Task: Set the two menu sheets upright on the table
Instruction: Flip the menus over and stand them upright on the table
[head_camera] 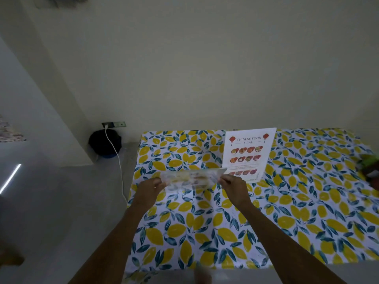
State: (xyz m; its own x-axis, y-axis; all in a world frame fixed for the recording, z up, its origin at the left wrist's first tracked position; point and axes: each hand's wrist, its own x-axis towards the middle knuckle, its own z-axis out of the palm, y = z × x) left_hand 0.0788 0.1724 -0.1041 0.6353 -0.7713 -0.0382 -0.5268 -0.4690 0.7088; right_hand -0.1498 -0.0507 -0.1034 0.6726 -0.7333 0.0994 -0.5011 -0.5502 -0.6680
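A white "Chinese Food Menu" sheet (249,154) stands upright near the table's far edge, leaning back towards the wall. A second menu sheet (192,178), blurred and tilted nearly flat, hangs above the lemon-print tablecloth (287,212) just left of the standing one. My left hand (150,186) pinches its left edge. My right hand (233,185) pinches its right edge, close in front of the upright menu's lower left corner.
A white charging cable (119,160) runs from a wall socket (113,124) down past the table's left edge. A dark round object (104,143) sits on the floor by the wall. Something green and brown (370,169) lies at the table's right edge.
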